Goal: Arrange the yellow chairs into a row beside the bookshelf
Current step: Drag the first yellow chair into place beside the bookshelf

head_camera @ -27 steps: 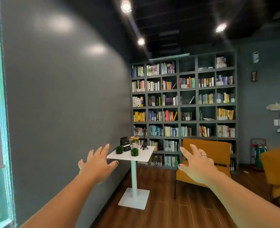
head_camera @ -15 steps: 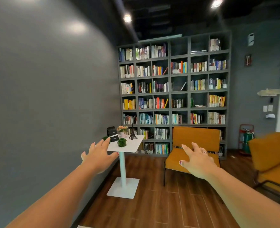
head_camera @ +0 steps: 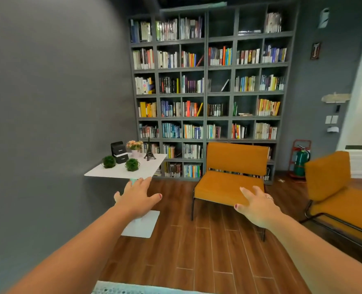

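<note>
One yellow chair point(head_camera: 235, 160) stands in front of the tall grey bookshelf point(head_camera: 206, 94), facing me. A second yellow chair point(head_camera: 333, 183) sits at the right edge, turned toward the left, partly cut off by the frame. My left hand point(head_camera: 138, 197) is stretched forward in the air, fingers spread, in front of the white side table's post. My right hand point(head_camera: 257, 205) is also outstretched and open, seen in front of the near edge of the first chair's seat. Neither hand holds anything, and both appear well short of the chairs.
A white pedestal side table point(head_camera: 154, 162) with green balls, a flower pot, a black box and a small tower model stands by the grey left wall. A green fire extinguisher point(head_camera: 301, 161) on a red stand sits right of the bookshelf. Wooden floor point(head_camera: 207, 251) lies between me and the chairs.
The view has tilted downward and moved closer to the bookshelf and chairs. Both hands stay outstretched and open, lower in the frame relative to the table and chair.
</note>
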Action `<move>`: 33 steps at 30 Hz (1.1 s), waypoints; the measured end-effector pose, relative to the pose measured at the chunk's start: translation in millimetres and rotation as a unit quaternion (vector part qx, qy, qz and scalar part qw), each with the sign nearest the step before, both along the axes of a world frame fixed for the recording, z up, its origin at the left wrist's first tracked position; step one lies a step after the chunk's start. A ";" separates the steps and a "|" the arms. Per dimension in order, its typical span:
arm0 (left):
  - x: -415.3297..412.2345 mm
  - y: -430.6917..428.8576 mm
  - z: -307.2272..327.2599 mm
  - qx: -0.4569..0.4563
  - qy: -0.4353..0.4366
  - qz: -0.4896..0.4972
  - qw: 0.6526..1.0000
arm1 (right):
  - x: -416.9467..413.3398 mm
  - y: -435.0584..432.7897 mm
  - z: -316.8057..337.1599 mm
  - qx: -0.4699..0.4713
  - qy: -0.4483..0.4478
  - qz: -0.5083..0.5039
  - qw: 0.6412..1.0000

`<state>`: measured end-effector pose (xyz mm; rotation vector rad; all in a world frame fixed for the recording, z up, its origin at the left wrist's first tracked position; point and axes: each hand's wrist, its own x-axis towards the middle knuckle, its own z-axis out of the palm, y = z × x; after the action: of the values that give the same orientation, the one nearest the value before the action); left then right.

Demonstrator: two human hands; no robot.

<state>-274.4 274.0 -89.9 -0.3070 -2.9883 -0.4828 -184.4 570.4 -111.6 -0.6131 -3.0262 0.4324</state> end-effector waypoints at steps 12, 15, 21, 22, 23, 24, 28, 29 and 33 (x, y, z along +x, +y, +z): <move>-188.2 107.9 -44.8 -0.008 -0.042 -0.053 0.998 | -153.7 89.0 -29.0 -0.008 -0.053 -0.042 0.998; -241.9 133.2 -50.2 -0.005 -0.061 -0.072 0.996 | -201.3 110.7 -27.8 -0.025 -0.061 -0.056 0.996; -346.3 177.0 -53.3 -0.020 -0.074 -0.110 0.991 | -287.4 144.7 -37.0 -0.047 -0.065 -0.073 0.994; -359.6 184.2 -55.0 -0.021 -0.078 -0.115 0.990 | -298.1 150.0 -39.8 -0.046 -0.070 -0.074 0.994; -371.5 192.2 -57.8 -0.024 -0.082 -0.118 0.989 | -308.5 156.0 -42.6 -0.045 -0.075 -0.074 0.993; -382.5 200.2 -60.6 -0.026 -0.083 -0.120 0.989 | -318.9 162.8 -45.1 -0.045 -0.077 -0.075 0.993; -423.4 233.7 -70.2 -0.032 -0.093 -0.126 0.987 | -361.7 194.7 -53.4 -0.069 -0.082 -0.083 0.991; -433.0 242.3 -72.4 -0.033 -0.097 -0.128 0.986 | -372.8 203.6 -56.0 -0.069 -0.084 -0.083 0.991; -477.0 280.1 -79.8 -0.034 -0.106 -0.125 0.986 | -423.7 242.8 -65.9 -0.062 -0.081 -0.080 0.992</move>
<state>-751.4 554.1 -169.7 -0.6852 -3.1939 -0.4634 -608.1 813.2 -177.5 -0.9355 -3.0843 0.5953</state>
